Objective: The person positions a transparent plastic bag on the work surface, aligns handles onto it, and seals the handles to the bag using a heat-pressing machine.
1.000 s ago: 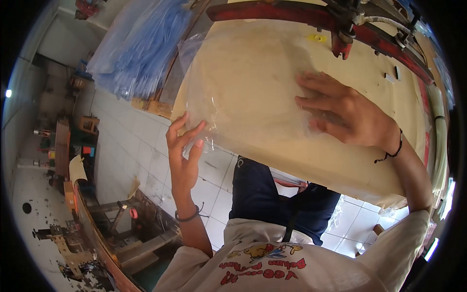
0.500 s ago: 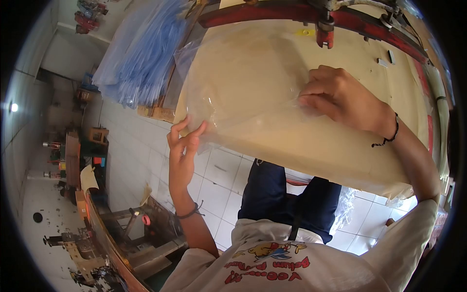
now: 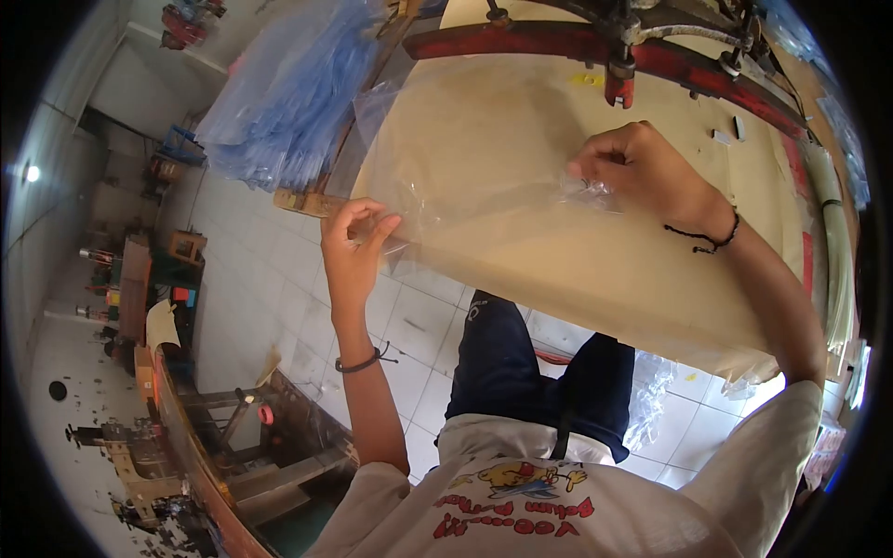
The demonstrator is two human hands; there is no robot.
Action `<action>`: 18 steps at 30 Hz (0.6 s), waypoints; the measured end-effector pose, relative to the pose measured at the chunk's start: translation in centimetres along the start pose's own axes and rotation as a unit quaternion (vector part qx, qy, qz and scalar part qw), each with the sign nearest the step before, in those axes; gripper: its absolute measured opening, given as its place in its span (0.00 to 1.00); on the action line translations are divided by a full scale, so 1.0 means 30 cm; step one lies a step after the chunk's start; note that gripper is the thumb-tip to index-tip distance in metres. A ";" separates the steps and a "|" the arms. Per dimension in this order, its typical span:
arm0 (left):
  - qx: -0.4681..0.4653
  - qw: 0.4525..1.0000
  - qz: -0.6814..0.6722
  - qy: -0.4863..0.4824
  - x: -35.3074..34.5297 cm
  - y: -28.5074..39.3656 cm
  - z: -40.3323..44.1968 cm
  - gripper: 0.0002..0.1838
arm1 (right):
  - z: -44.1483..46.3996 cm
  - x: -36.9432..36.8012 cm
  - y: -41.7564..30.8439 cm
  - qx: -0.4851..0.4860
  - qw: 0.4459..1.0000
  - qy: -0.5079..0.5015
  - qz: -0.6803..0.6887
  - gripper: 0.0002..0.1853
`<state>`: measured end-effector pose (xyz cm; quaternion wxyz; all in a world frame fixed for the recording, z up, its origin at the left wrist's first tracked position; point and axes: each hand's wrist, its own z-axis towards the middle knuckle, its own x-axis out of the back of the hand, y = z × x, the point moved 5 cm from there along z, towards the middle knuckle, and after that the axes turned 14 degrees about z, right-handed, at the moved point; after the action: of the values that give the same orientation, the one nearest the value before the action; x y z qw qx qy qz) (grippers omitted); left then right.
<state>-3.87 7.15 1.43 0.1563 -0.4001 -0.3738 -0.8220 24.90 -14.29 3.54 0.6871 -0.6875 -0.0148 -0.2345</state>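
Observation:
A clear plastic sheet point(image 3: 423, 200) lies over the tan-covered table point(image 3: 595, 260), stretched between my two hands. My left hand point(image 3: 355, 246), just past the table's near left edge, pinches a corner of the plastic between thumb and fingers. Over the middle of the table, my right hand point(image 3: 651, 177) is closed on the sheet's other side, where the plastic bunches up and shines under the fingers. The fingertips of the right hand are partly hidden behind its knuckles. Being transparent, the sheet has far edges that are hard to trace.
A red metal bar point(image 3: 521, 39) with a clamp-like fitting point(image 3: 619, 82) spans the table's far side. A pile of bluish plastic sheets point(image 3: 288, 102) hangs at the left. Small metal pieces point(image 3: 730, 132) lie at the right. A wooden frame point(image 3: 270, 465) stands lower left.
Both hands have shifted slightly upward in view, keeping their hold on the plastic sheet. The plastic beneath the right hand is more bunched. The camera view has also moved a little.

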 end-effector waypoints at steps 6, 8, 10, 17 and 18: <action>-0.110 0.988 0.088 0.069 0.007 0.021 -0.032 0.09 | 0.004 0.007 0.016 0.055 0.995 0.070 -0.036 0.11; -0.145 0.986 0.078 0.015 0.012 0.047 -0.041 0.07 | -0.006 0.015 0.019 0.079 0.993 0.079 -0.044 0.11; -0.158 0.983 0.087 -0.025 0.056 0.095 -0.045 0.08 | -0.010 0.021 0.019 0.088 0.991 0.088 -0.045 0.11; -0.078 0.988 0.111 -0.079 0.060 0.121 -0.117 0.14 | -0.014 0.023 0.017 0.113 0.988 0.085 -0.058 0.09; -0.056 0.990 0.101 -0.082 0.049 0.121 -0.124 0.14 | -0.015 0.026 0.012 0.114 0.988 0.084 -0.066 0.09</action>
<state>-4.79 2.03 2.84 0.1845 -0.5096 -0.2964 -0.7864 25.57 -14.97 3.45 0.7428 -0.5801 -0.0286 -0.3331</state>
